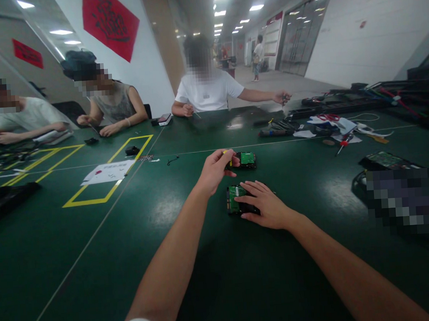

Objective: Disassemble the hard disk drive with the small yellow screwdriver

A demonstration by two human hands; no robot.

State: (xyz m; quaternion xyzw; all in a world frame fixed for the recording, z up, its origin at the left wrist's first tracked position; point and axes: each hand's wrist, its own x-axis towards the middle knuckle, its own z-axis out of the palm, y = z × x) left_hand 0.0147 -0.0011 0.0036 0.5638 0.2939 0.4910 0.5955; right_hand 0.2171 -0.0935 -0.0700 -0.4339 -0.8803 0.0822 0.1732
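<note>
A hard drive (233, 203) with a green circuit board lies flat on the dark green table in front of me. Across it spreads my right hand (263, 203), the thumb at its near edge and the fingers over its top and far side, holding it down. My left hand (217, 169) is closed in a pinch just above and beyond the drive's left end. Between its fingers is what looks like a yellow-and-black screwdriver (230, 163), mostly covered by the fingers. Right behind lies a second hard drive (248, 159), also board side up.
A white paper sheet (108, 172) lies at left by a yellow tape outline (86, 202). At right are a red screwdriver (344, 143), cables (283, 126) and a device with an open circuit board (392, 159). Several people sit across the table.
</note>
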